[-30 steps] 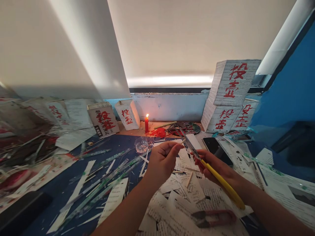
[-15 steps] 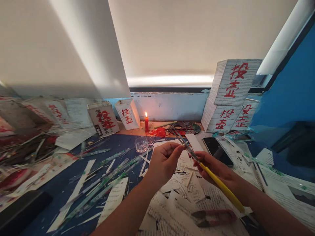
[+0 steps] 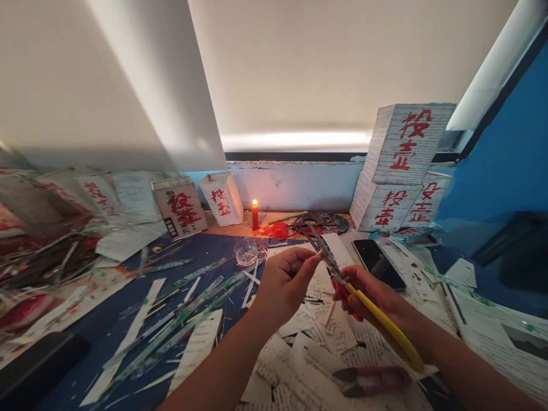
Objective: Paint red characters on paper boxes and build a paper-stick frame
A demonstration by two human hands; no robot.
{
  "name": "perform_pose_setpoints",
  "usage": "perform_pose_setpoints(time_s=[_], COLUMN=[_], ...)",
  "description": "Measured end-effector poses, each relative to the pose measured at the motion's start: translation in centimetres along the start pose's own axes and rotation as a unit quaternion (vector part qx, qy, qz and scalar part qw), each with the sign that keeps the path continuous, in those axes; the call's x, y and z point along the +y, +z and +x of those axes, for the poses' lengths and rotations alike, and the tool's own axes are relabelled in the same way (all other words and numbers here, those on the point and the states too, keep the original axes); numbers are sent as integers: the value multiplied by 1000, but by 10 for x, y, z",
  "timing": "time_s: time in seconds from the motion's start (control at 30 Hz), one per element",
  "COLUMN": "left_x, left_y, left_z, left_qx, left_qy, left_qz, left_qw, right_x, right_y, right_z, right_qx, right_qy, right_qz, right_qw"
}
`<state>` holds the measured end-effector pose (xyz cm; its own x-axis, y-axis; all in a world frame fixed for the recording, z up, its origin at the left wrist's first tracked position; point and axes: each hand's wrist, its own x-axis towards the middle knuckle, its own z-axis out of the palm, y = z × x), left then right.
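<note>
- Between pinched fingers of the left hand, a small stick is held.
- It looks light, stiff, easily snapped; its end is best held.
- By the half-curled right hand, a yellow-handled tool is gripped beside it.

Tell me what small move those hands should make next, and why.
Probably ease the tool's parted jaws closed with the right hand, slowly: the left hand holds the pale stick with its end at the jaws, and the left fingertips look very close to them.
</note>
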<state>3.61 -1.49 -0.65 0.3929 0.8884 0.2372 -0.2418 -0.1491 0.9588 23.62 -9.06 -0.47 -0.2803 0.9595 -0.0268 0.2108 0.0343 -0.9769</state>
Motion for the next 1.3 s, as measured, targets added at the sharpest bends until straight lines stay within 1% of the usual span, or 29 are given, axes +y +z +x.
perform_pose_setpoints(time_s=[0.1,0.27,0.43,0.5,0.57,0.67,0.73,0.83,0.93,1.03,1.13,1.2,1.3], left_x=[1,4,1,1,2,5,7,10,9,6,2,1,3], left_y=[-2,-2,1,3,5,7,8,8,8,6,5,5,7], left_z=[-1,-5,-7,-7,-7,-6,-6,-6,-8,-9,-10,-10,-10], left_qx=[-5,-6,-16,-10,-10,-34,-39,-29,-22,-26,-22,-17,-13], left_qy=[16,34,40,33,9,-40,-51,-38,-3,43,72,74,46], left_qz=[62,154,201,192,146,57,36,60,125,192,229,227,161], left_qw=[998,988,979,981,989,997,997,997,992,980,970,971,986], right_x=[-6,-5,-11,-12,-10,-5,-4,-8,-14,-14,-8,-4,-2], right_y=[0,2,8,10,11,11,12,12,13,13,16,19,22], right_z=[-3,-4,-3,-3,-2,-2,-2,-4,-6,-7,-6,-5,-4], right_qx=[2,15,47,59,64,67,67,50,48,55,65,82,98], right_qy=[12,1,-10,-17,-28,-32,-22,-5,6,4,-16,-21,-23], right_qz=[-45,-92,-207,-238,-258,-279,-284,-252,-228,-245,-263,-268,-264], right_qw=[999,996,977,969,964,957,956,966,973,968,962,960,959])
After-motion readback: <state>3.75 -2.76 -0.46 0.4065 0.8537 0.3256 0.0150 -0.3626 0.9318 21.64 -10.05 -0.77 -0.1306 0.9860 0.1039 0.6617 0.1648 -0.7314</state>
